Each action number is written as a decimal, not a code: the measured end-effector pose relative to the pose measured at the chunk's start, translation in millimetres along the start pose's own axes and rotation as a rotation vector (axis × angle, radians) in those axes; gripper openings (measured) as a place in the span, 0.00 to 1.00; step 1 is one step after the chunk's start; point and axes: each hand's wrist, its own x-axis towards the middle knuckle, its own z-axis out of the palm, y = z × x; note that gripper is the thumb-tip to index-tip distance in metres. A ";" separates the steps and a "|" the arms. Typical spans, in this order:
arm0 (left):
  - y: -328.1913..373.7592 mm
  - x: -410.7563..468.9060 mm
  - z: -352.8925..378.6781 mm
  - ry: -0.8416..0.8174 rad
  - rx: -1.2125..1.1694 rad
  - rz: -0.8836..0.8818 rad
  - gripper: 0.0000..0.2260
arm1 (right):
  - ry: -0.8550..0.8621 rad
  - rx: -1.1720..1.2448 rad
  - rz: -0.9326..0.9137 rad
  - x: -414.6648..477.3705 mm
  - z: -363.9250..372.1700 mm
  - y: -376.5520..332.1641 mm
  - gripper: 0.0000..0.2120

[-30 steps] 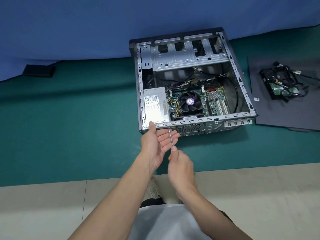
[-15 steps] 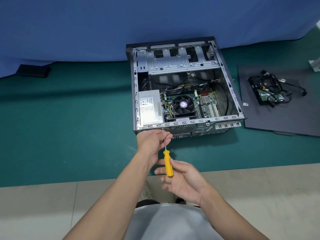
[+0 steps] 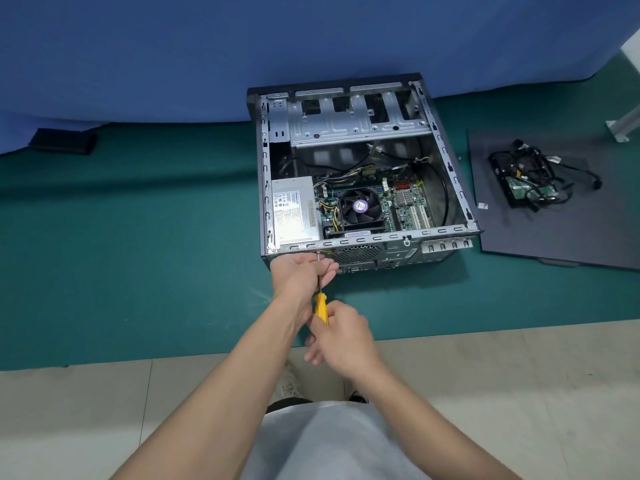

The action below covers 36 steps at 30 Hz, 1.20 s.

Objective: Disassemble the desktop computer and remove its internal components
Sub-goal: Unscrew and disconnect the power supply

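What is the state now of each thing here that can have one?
computer case: open, on its side.
power supply: mounted inside.
screwdriver: tip at the rear panel.
left hand: holds the shaft.
right hand: grips the handle.
hard drive: removed, on black panel.

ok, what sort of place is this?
Probably a makeshift teardown or recording spot, not a real bench: open computer case on a green mat over tiled floor, blue cloth backdrop behind, a pulled drive with cables on a dark panel beside it.
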 end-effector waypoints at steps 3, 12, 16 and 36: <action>2.8 -0.2 1.0 -0.013 -0.007 -0.014 0.05 | -0.371 0.706 0.201 1.3 -24.4 6.8 0.05; -0.2 5.5 -2.3 0.028 0.097 0.009 0.03 | -0.005 0.027 0.028 -4.2 1.0 4.1 0.05; -3.5 6.8 0.3 0.054 0.098 0.018 0.03 | 0.211 -0.360 -0.055 -5.0 1.0 7.0 0.06; 0.8 0.4 4.1 -0.037 -0.042 -0.048 0.05 | -0.276 0.491 0.134 4.4 -26.7 3.6 0.07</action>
